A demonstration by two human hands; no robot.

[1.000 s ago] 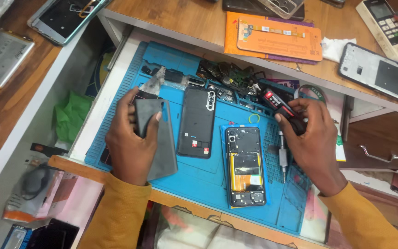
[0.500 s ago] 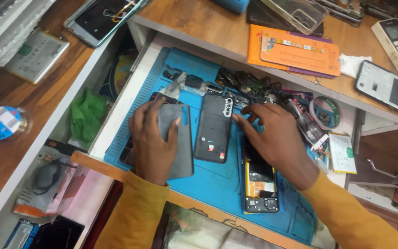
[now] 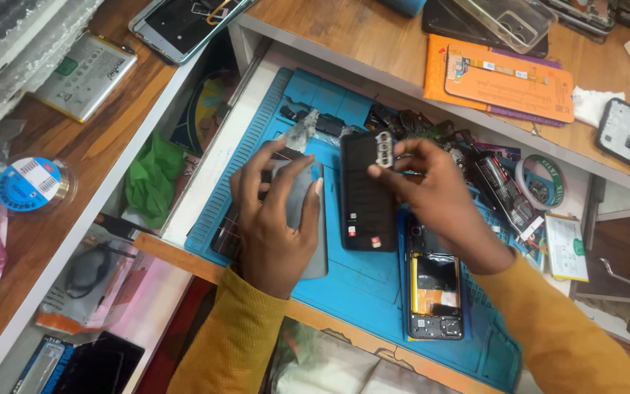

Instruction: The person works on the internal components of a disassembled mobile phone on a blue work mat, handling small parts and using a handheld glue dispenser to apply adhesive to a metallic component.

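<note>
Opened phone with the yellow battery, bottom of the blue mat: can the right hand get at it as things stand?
Probably yes. The opened phone lies face-up on the blue mat, just under the right hand, with nothing on top of it. But the hand's fingers are at the black back cover.

Both forearms, in mustard-yellow sleeves, reach up from the lower edge of the view. The left hand [image 3: 275, 215] lies palm down, its fingers spread and slightly arched, the thumb set out toward the right. The right hand [image 3: 432, 197] sits a little higher and angles in toward the left, its wrist bent; its thumb and fingertips [image 3: 390, 155] are drawn together in a pinch, the knuckles raised.
</note>
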